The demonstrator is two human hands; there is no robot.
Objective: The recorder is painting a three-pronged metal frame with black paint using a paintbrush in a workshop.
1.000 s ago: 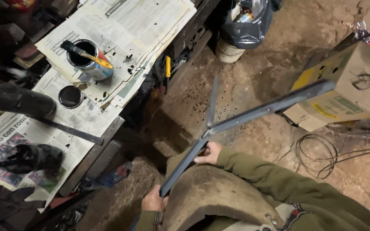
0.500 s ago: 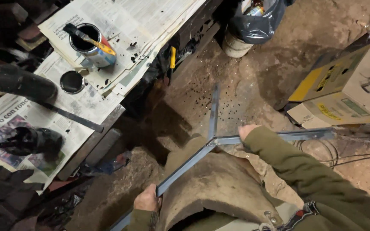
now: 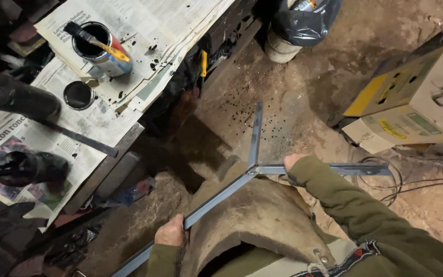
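So the person's got a three-armed metal frame [image 3: 252, 169] resting across their lap, over a thick brown leather apron [image 3: 262, 215]. The frame's bars meet at a joint right above the knee — one bar runs up and away toward the dirt floor [image 3: 303, 92], one goes off to the right, and the long one slants down to the lower left.

The left hand [image 3: 170, 232] is wrapped around that long slanting bar, fingers curled shut on it. The right hand [image 3: 292, 161] sits on the right-going bar just beside the joint, but the green sleeve covers most of it, so I can't tell if it's actually gripping or just lying there.

Off to the left there's a table [image 3: 103, 172] covered in newspaper [image 3: 144, 31] with black splatters. On it: an open paint can [image 3: 98, 48] with a brush [image 3: 96, 40] laid across the top, its lid [image 3: 79, 95] just beside it, and a black-painted flat bar [image 3: 80, 137] lying near the table's edge. A cardboard box [image 3: 411, 102] sits on the floor to the right, with some dark cables [image 3: 411, 187] near it — and a black bag [image 3: 301, 23] in a bucket up top.
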